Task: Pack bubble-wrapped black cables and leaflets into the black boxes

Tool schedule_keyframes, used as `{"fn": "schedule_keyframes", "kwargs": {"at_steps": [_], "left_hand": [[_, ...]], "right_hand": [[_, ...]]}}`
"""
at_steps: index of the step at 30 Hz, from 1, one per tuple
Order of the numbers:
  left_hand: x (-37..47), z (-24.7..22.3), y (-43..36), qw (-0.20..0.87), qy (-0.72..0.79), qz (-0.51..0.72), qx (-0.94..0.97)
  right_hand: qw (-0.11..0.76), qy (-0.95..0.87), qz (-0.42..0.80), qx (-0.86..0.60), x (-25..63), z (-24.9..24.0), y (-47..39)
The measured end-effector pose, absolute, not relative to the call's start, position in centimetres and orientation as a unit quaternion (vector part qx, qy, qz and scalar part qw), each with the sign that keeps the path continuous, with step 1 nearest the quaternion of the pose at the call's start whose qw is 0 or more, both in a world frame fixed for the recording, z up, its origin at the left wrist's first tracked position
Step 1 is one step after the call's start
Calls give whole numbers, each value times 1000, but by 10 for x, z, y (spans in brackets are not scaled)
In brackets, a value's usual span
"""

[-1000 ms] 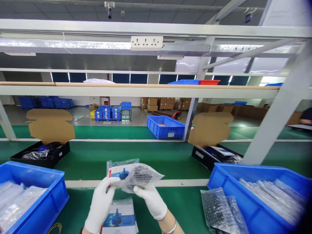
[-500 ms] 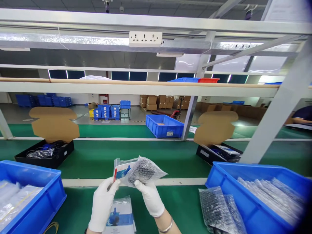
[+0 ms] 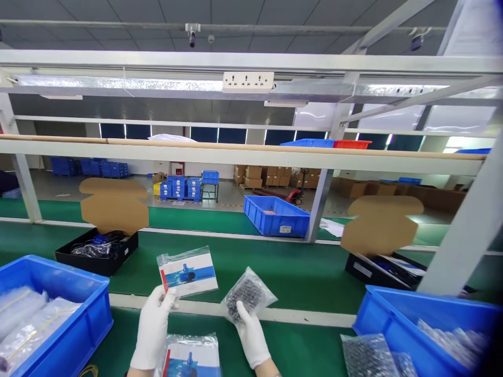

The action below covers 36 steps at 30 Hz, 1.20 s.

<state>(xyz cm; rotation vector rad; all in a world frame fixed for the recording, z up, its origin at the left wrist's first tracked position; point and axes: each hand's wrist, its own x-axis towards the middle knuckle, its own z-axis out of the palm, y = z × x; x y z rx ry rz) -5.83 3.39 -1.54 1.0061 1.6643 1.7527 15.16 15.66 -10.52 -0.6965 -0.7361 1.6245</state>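
My left hand [image 3: 153, 324], in a white glove, pinches the lower left corner of a flat booklet [image 3: 190, 273] in a clear plastic sleeve, printed blue and white with a red stripe. My right hand [image 3: 251, 335], also gloved, grips a small bubble-wrap pouch [image 3: 249, 294] with something dark inside; its contents cannot be made out. The two items are held apart over the green work surface. Below them lies a sleeved booklet [image 3: 192, 358] of the same print, partly cut off by the frame's bottom edge.
Blue bins flank me: a left bin [image 3: 100, 303] with plastic-wrapped packs and a right bin [image 3: 393, 319] with clear bags. Bubble-wrap pouches [image 3: 369, 353] lie beside the right one. Farther back stand two open black boxes, left [image 3: 113, 256] and right [image 3: 361, 268], and a blue crate [image 3: 275, 222].
The pouch and booklet, overlapping before, are now separated; the booklet has moved left and shows its whole front. My view has shifted left and tilted up.
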Motion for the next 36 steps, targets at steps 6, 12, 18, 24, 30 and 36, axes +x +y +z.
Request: {"fn": "schedule_keyframes", "kwargs": {"at_steps": [6, 12, 18, 24, 30, 36], "left_hand": [[-51, -17, 40, 350, 535, 703, 312], [-57, -27, 47, 390, 499, 725, 270], [-62, -32, 51, 428, 486, 733, 208], [-62, -39, 57, 462, 419, 775, 101], [-60, -41, 62, 496, 349, 792, 71], [-72, -53, 73, 473, 336, 814, 33]], "right_hand": [[547, -304, 726, -285, 145, -116, 155], [541, -223, 756, -293, 149, -115, 163], [534, -114, 793, -269, 160, -111, 171], [557, -143, 770, -275, 169, -128, 180], [584, -273, 691, -328, 178, -174, 203], [552, -374, 645, -372, 179, -175, 207]]}}
